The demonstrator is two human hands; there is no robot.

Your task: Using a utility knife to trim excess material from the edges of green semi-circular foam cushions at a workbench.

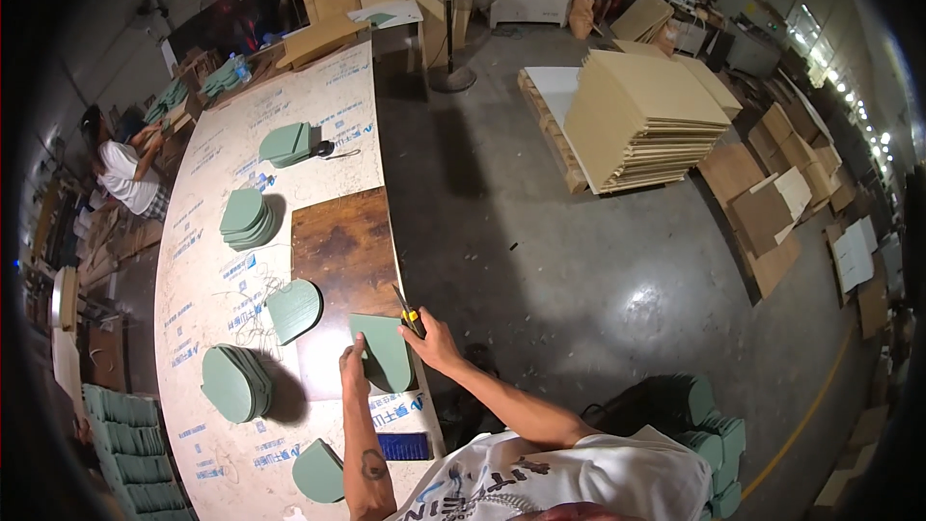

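My left hand (354, 367) grips the left edge of a green panel (388, 355) with one rounded end, its thumb on top. The panel is over the table's near right edge. In my right hand (434, 342) is a utility knife (412, 318) with a yellow and black handle, its thin blade pointing away from me. The knife is beside the panel's far right corner; whether its blade touches the panel, I cannot tell. Another green panel (294, 311) lies just left, partly on a brown wood-grain board (338, 241).
Stacks of green panels (231, 384) stand along the white printed table (222, 299). A blue block (403, 446) lies near my left forearm. Beyond the table's right edge, a tall pile of tan boards (641, 116) sits on a pallet. A person (127, 169) works at the far left.
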